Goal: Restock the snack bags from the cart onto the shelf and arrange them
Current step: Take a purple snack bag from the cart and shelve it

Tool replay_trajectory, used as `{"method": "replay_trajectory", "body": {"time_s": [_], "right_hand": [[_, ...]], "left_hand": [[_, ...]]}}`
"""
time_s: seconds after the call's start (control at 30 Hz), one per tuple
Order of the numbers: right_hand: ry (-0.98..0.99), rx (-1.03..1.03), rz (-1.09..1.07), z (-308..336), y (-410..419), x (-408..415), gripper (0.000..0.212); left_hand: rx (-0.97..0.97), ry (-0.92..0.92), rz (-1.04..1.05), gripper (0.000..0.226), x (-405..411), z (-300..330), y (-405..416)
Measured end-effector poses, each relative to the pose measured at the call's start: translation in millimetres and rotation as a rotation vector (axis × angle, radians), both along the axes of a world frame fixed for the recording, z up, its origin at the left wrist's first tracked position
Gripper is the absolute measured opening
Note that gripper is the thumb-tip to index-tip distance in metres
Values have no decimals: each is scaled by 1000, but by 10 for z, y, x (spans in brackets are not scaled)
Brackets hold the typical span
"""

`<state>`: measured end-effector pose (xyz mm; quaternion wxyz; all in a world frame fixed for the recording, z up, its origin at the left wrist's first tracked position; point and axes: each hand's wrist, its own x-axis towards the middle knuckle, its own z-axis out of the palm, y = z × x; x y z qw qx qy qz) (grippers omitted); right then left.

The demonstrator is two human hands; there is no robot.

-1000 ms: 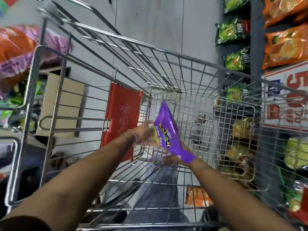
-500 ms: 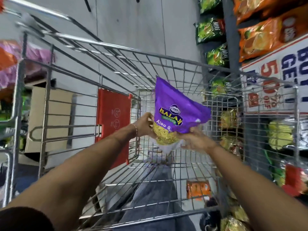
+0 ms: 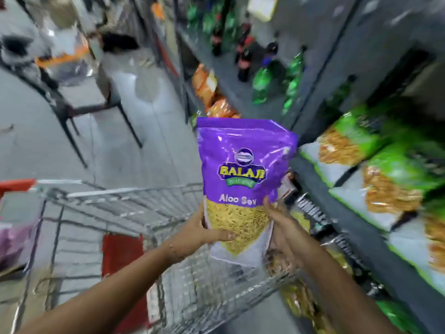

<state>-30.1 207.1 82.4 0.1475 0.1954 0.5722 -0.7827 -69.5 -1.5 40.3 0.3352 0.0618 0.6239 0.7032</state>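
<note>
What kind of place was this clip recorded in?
Most likely a grocery shop aisle: a wire shopping cart, shelves of green snack bags, and soft-drink bottles further along.

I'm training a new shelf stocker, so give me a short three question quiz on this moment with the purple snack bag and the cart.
1. True or false: the purple Aloo Sev bag is lying inside the cart.
2. Multiple choice: which hands hold the bag? A) left hand only B) right hand only C) both hands
3. Fill in: the bags already lying on the shelf to the right are mostly ____ in colour.

Key:
1. False; it is held upright above the cart.
2. C; the left hand grips its lower left edge and the right hand its lower right edge.
3. Green; see the green snack bags.
</note>
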Motion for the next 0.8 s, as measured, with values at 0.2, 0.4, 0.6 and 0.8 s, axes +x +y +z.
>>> {"method": "replay_trajectory", "body": {"time_s": [0.2,0.4,0.6,0.8], "right_hand": [[440,495,-46,1411,596,706,83],[729,823,-318,2682,1130,1224,75],[817,947,-628,3290,1696,1412,74],[700,1058,-833,3367,2257,1265,70]], "left_hand": [[87,365,67,79,-5,1241,722],[418,591,-52,76,-75,2430,1680],[546,700,-368,62,-42,3448,2627],[351,700,-381,58,-180,3709,3359]]}}
